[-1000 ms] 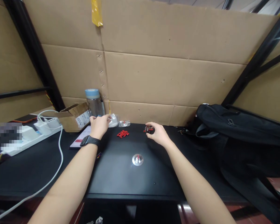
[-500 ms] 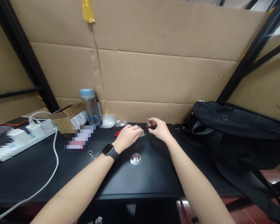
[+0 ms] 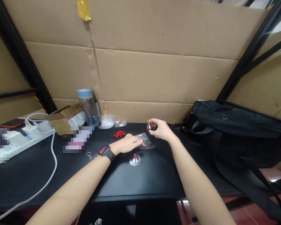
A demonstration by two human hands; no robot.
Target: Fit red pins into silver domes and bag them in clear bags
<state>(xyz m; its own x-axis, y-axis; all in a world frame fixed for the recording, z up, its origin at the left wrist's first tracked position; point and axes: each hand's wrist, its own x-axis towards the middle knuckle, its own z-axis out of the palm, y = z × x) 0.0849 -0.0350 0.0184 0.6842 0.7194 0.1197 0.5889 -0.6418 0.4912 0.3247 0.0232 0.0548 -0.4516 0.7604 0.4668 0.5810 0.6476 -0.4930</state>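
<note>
Clear plastic bag (image 3: 147, 142), lying flat on the black bench (image 3: 121, 184) near its middle, with its near edge spread toward the person. The left hand (image 3: 128, 143), palm down, has its fingers over the left part of the bag; whether they pinch the film or merely press on it cannot be told. The right hand (image 3: 157, 127), beyond the bag and slightly to its right, grasps a clear round piece (image 3: 151, 126) between thumb and fingers, with red showing in it. A clear domed disc (image 3: 135, 159), red at its centre, rests on the bench in front of the left hand, apart from it. A heap of small red pieces (image 3: 119, 134) lies beyond the left wrist, which bears a dark watch (image 3: 107, 152). Behind the heap are a small clear packet (image 3: 120, 123) and a whitish translucent pouch (image 3: 107, 121), the latter beside a blue-lidded bottle (image 3: 90, 109). Farther left stand an open cardboard box (image 3: 66, 120) and a white power strip (image 3: 18, 147). A metal ring (image 3: 88, 155) lies near the watch. At right, a black fabric bag (image 3: 239, 134) occupies the bench. Cardboard panels (image 3: 140, 75) form the backdrop.
</note>
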